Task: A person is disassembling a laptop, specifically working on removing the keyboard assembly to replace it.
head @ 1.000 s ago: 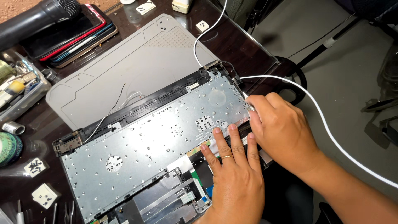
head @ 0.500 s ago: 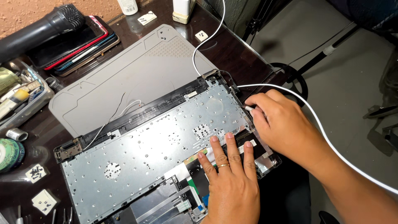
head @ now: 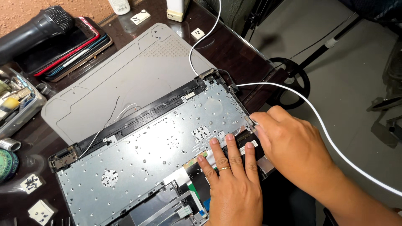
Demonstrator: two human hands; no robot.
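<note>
Nearest to us, our left hand [head: 232, 184] lies flat, palm down with fingers spread and nothing in its grip, on the lower right part of an opened laptop base [head: 159, 155]; a gold ring [head: 225, 169] sits on one finger. Just beside it our right hand [head: 293, 146] is curled over the right edge of the base, fingertips pressed to a small metal bracket [head: 250, 121]; we cannot tell whether the grip is pinched on it or only touching. The base lies upside down across the dark worktop [head: 234, 46], its silver metal keyboard plate [head: 138, 159] exposed, a hinge [head: 63, 157] at the left corner. A white cable [head: 310, 109] runs past the right hand. Beyond the base lies a grey silicone work mat [head: 125, 79]. Further left sit a clear plastic parts box [head: 16, 109], stacked phones [head: 63, 50] and a black microphone [head: 31, 31].
</note>
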